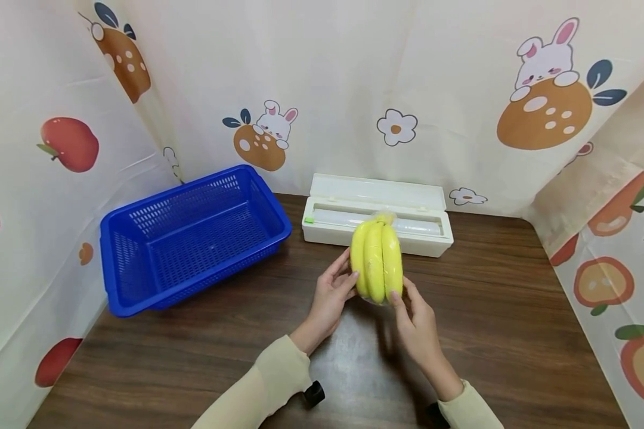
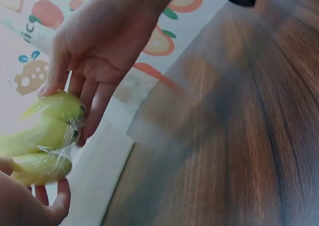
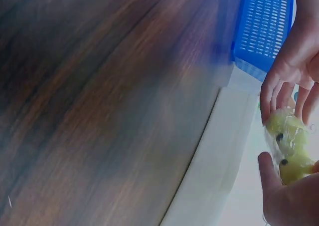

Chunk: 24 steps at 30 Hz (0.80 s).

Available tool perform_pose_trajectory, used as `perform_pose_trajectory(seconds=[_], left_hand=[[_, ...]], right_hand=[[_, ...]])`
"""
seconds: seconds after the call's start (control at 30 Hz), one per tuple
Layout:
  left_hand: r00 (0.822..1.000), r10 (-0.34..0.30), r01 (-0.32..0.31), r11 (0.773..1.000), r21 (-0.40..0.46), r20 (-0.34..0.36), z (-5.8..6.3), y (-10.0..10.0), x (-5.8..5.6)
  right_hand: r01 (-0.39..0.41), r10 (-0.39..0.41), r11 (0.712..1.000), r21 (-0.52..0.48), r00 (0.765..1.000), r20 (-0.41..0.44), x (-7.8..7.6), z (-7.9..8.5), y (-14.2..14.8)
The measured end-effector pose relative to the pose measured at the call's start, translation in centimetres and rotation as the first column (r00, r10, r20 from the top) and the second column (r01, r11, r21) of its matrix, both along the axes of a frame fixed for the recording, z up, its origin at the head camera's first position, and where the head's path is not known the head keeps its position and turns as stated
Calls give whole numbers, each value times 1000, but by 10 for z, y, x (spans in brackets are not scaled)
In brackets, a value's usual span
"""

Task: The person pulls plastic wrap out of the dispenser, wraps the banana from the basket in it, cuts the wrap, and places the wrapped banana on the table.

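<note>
A bunch of yellow bananas (image 1: 374, 259), wrapped in clear film, is held up between both hands above the table. My left hand (image 1: 330, 298) grips its left side, thumb in front and fingers behind. On the lower right, my right hand (image 1: 417, 322) pinches it with the thumb on the front. In the left wrist view the film shines over the dark banana tips (image 2: 60, 136). The right wrist view shows the wrapped bananas (image 3: 291, 146) between the two hands. Behind the bunch stands a white cling film box (image 1: 375, 238), its lid raised and a roll inside.
A blue plastic basket (image 1: 198, 292) with perforated sides stands at the left of the brown wooden table (image 1: 494, 333). Patterned curtains (image 1: 343, 77) hang round the back and both sides. Dark wrist cameras (image 1: 314, 394) sit at the sleeves.
</note>
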<state>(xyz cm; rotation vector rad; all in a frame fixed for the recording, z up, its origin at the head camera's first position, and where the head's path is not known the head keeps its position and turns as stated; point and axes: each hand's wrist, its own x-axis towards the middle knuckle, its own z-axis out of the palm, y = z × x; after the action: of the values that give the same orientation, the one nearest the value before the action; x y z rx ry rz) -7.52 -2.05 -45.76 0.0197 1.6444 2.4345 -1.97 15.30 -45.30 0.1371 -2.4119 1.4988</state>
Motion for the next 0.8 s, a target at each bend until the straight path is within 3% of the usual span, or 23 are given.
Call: perform_pose_trajectory(seconds=[0.23, 0.37, 0.53, 0.67, 0.8], left_hand=[[994, 38, -54, 987, -153, -106, 9, -6, 12], [992, 26, -55, 970, -235, -125, 12, -8, 19], [994, 11, -38, 969, -246, -112, 14, -10, 26], [994, 0, -28, 968, -250, -113, 13, -13, 31], [994, 0, -31, 958, -285, -110, 9, -15, 36]], right_hand=[[-42, 39, 994, -100, 999, -36, 8, -2, -2], [-88, 74, 987, -132, 992, -106, 12, -6, -1], [-110, 91, 987, -118, 984, -153, 17, -7, 1], [-105, 92, 990, -97, 987, -134, 22, -6, 2], [-78, 76, 996, -47, 996, -37, 28, -7, 3]])
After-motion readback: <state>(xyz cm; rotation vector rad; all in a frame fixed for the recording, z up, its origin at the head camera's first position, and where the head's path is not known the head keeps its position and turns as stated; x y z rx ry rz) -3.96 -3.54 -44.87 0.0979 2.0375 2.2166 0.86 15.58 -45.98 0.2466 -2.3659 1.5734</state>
